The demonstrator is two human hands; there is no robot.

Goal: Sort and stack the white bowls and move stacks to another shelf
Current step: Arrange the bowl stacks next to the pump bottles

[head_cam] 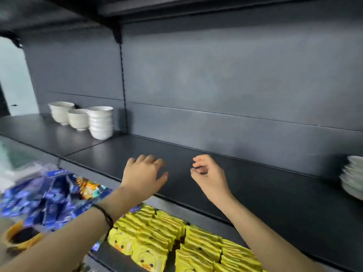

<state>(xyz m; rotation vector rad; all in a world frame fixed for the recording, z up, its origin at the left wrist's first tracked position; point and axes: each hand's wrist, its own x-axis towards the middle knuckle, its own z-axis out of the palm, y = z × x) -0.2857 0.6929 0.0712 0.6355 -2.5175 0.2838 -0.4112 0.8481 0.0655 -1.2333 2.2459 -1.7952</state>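
Note:
On the dark shelf [255, 185], three groups of white bowls stand at the back left: a tall stack [101, 122], a shorter cup-like stack [78, 119] and a wider bowl [61, 111] behind. Another stack of white bowls [353, 177] shows at the right edge, cut off by the frame. My left hand [144, 174] hovers over the shelf's front with relaxed, slightly spread fingers and holds nothing. My right hand [208, 174] hangs beside it, fingers loosely curled, empty. Both hands are far from any bowl.
Below the shelf's front edge lie yellow packets [167, 238] in rows and blue snack bags [49, 201] to the left. An orange item [21, 238] sits at the lower left. Another dark shelf [176, 8] runs overhead. A vertical rail [123, 79] divides the back panel.

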